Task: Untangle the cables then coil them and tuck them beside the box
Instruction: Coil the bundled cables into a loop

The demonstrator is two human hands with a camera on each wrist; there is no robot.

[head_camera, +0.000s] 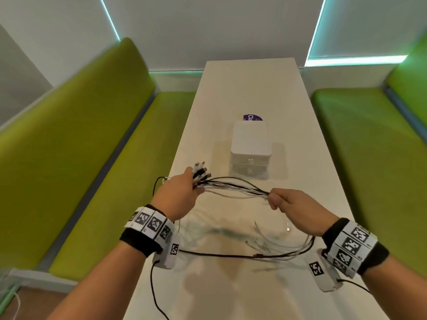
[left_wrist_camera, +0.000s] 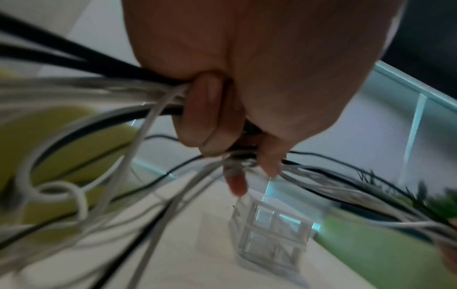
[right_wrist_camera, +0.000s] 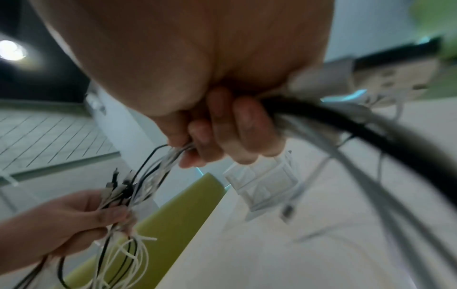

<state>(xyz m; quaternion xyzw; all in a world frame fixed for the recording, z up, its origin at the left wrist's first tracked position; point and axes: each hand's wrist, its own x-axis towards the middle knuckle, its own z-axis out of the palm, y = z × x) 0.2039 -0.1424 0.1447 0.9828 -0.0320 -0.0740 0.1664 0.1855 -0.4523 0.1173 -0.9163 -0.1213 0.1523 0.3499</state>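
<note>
Black and white cables (head_camera: pixel 233 187) stretch in a bundle between both hands above the white desk (head_camera: pixel 249 88): the left hand (head_camera: pixel 179 195) is clenched round the end where the plugs (head_camera: pixel 201 170) fan out, near the desk's left edge, and the right hand (head_camera: pixel 291 205) pinches the same bundle further along. From the right hand the cables loop down and lie slack across the near part of the desk. White plastic makes up the small box (head_camera: pixel 250 146), which stands at the middle of the desk, just beyond the held bundle and apart from it.
</note>
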